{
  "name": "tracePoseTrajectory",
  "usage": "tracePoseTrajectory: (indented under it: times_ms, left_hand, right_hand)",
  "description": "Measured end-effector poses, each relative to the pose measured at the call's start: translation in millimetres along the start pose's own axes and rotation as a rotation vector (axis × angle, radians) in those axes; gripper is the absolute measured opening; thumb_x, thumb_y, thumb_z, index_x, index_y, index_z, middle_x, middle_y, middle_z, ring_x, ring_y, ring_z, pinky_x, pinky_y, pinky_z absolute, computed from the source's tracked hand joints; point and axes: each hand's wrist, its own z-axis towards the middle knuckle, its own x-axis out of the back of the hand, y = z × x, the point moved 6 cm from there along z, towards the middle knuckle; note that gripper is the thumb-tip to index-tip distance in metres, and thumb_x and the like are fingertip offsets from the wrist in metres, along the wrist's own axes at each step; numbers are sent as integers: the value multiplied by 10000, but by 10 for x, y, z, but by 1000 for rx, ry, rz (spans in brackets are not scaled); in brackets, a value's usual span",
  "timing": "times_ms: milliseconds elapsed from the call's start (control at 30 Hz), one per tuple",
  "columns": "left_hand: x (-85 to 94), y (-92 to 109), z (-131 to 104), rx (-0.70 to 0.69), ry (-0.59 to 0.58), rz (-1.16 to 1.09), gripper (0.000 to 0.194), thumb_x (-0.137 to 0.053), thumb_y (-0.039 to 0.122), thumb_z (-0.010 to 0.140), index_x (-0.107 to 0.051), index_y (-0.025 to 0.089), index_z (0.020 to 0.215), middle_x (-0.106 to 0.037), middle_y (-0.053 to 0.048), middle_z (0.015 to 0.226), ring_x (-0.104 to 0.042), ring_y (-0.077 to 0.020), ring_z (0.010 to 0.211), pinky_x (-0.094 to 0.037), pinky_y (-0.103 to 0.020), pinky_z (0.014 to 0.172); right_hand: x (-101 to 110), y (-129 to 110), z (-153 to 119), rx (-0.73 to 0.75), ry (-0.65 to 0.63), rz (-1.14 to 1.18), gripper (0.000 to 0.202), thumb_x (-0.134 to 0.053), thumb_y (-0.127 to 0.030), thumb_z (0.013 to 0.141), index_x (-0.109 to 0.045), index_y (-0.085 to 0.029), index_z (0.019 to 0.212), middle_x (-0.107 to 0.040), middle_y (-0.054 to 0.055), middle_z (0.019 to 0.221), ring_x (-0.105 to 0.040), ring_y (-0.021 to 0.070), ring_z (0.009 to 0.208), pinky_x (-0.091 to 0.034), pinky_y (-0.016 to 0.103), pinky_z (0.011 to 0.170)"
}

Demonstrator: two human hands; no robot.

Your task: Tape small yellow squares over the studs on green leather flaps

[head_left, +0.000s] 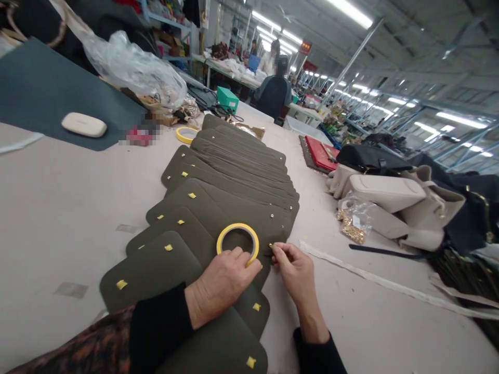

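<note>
A long overlapping row of dark olive panels (pixel 234 208) runs up the middle of the table. Small yellow tape pieces (pixel 168 248) stick to the nearer panels, and small metal studs show on the farther ones. My left hand (pixel 224 283) grips the near edge of a yellow tape roll (pixel 237 226), which is tilted up over the panels. Beside the panels' right edge, my right hand (pixel 290 265) pinches something tiny and yellowish at its fingertips, too small to make out.
A second tape roll (pixel 186 135) lies beyond the panels. At left are a dark sheet (pixel 58 98) with a white case (pixel 83 125). Beige bags (pixel 390 192), a bag of gold hardware (pixel 353 228) and a pale strip (pixel 366 275) lie right. A person (pixel 275 91) sits farther back.
</note>
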Motion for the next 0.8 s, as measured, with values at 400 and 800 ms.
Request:
tracePoseTrajectory:
  times_ms: [400,800]
  left_hand:
    - [-26,-40,-4,36,-22,-44,76,-496,126,891,-500,192,853,-587,-31,824,-544,-211,746,-478,-332,626]
    - [-35,-35,-28,45,-22,-54,73,-499,124,893,-522,186,863,-589,-32,833,-533,-203,741,-483,-326,643]
  right_hand:
    - [-168,-172,54,382,34,-606,204,-472,-253,902,-657,-184,853,-706,58,800,-652,188,711,-457,285,668]
    - [-88,-259,-130,738,-40,-624,221,-422,-152,928,-639,-182,950,-674,85,879,-626,189,832,-516,330,779]
